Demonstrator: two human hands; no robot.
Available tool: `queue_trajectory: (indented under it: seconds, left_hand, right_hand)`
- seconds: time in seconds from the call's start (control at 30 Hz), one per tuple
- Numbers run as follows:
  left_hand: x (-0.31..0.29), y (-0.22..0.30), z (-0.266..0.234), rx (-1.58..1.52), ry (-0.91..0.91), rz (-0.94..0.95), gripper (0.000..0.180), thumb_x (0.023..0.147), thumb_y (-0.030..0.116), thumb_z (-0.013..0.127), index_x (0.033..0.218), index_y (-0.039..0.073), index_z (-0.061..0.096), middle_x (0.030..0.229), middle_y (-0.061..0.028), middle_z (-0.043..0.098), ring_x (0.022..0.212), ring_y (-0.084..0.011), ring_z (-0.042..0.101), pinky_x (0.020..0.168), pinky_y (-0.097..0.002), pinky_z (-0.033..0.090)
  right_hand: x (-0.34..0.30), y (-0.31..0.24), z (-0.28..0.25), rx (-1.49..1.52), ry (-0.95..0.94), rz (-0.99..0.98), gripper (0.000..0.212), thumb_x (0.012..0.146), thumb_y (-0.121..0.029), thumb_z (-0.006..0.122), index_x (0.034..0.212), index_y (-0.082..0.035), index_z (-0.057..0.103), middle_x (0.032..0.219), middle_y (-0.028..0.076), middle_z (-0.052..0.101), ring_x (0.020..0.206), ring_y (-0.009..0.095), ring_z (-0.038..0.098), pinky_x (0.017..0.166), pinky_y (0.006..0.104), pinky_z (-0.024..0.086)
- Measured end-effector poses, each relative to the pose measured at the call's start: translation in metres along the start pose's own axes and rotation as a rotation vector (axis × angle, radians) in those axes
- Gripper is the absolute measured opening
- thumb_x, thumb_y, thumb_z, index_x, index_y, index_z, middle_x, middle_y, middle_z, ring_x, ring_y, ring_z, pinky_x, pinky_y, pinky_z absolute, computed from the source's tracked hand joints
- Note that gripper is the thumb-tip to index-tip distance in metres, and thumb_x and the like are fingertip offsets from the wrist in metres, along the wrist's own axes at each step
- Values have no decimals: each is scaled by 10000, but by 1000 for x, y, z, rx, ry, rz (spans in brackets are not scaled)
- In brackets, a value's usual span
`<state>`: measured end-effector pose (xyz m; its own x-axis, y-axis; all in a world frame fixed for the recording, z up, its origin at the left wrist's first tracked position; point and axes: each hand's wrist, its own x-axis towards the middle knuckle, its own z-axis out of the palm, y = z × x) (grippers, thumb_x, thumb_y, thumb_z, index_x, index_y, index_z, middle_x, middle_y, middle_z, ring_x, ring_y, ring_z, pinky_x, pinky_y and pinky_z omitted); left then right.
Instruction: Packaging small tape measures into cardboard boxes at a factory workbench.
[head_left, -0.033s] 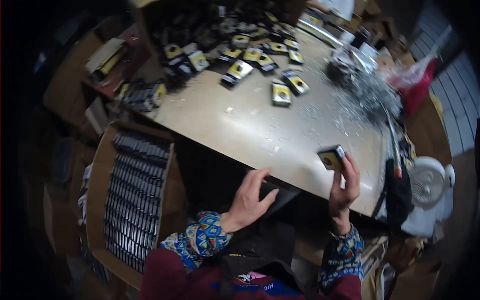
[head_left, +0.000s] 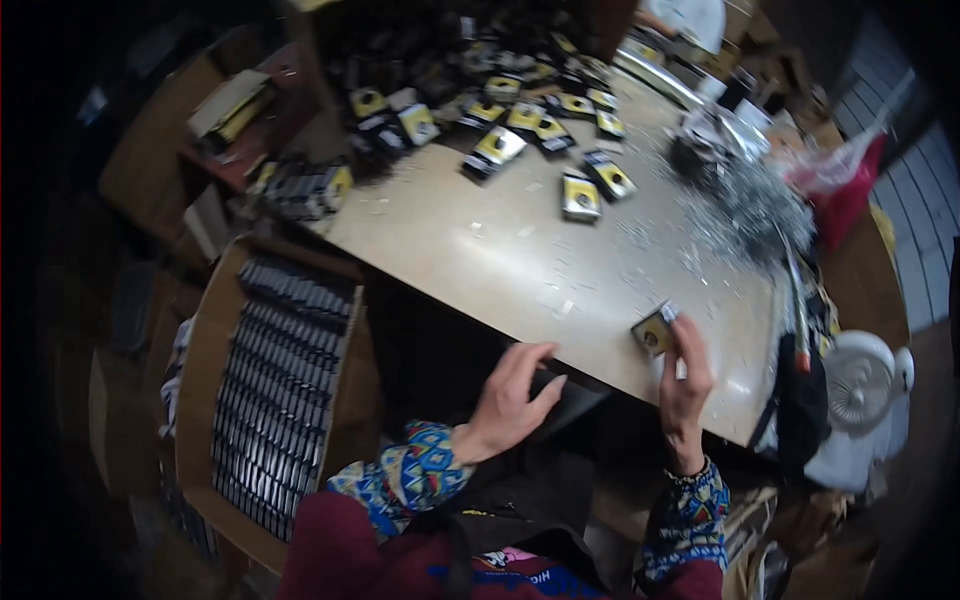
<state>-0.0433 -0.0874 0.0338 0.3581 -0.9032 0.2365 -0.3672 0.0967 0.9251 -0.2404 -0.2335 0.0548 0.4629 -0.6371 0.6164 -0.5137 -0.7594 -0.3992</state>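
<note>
My right hand (head_left: 686, 388) grips a small black-and-yellow box (head_left: 654, 333) by its right side, just over the near right part of the table (head_left: 470, 265). The box is tilted, with its yellow face partly showing. My left hand (head_left: 506, 405) is at the table's near edge, thumb and fingers apart and nothing in them. Farther back, two similar boxes lie loose side by side, one upright to my view (head_left: 580, 197) and one slanted (head_left: 610, 175). Behind them a dark heap of such boxes (head_left: 500, 88) spreads over the far side.
On my left stands an open carton (head_left: 190, 400) filled with tight rows of dark, flat packs (head_left: 275, 390). Silvery shreds and crumpled wrap (head_left: 745, 195) are piled on the table's right. A small white fan (head_left: 857, 380) and a pink bag (head_left: 850, 190) are beyond the right edge.
The box in my right hand has tipped and its yellow face has turned toward me. My left hand stays near the table edge. The whole view has shifted slightly.
</note>
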Motion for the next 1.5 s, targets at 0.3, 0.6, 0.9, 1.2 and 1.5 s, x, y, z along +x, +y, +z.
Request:
queue_trajectory:
  seconds: [0.3,0.6,0.9,1.2,1.5]
  left_hand:
    - [77,-6,-33,90,-61,106,348,950,151,537,1253,-19,521,1148,-210,560,1072,-338,562,962,-377,437]
    - [155,-37,-156,1116,351,374,418,839,121,630,1238,36,544,1189,-148,561,1099,-332,513,926,-440,417]
    - [256,-11,11,748,-149,69,376,972,357,499,1278,141,527,1269,-184,482,1092,-397,531,896,-492,467]
    - [280,-27,9,1025,-283,-67,447,807,281,659,1159,32,544,1264,-198,442,1067,-434,545,877,-506,489]
    - [213,-33,-27,742,-192,37,402,938,272,516,1295,94,471,1059,-192,604,940,-383,603,806,-444,500]
  right_hand:
    - [18,-58,67,535,-225,117,467,886,44,609,1336,-16,501,1368,166,517,1189,256,566,931,346,498]
    - [97,27,106,-350,-459,-128,496,1008,-348,413,1375,-15,439,1446,173,433,1375,361,348,1124,560,224]
    - [67,66,54,-385,-577,-51,510,1001,-370,427,1423,-84,412,1480,124,407,1377,394,331,1121,515,253]
    - [51,108,21,-309,-445,142,550,991,-398,450,1422,-59,399,1498,230,325,1416,370,265,1144,510,217]
    - [36,46,25,32,-442,35,415,959,-238,559,1317,-33,527,1420,193,458,1345,359,395,1128,541,239]
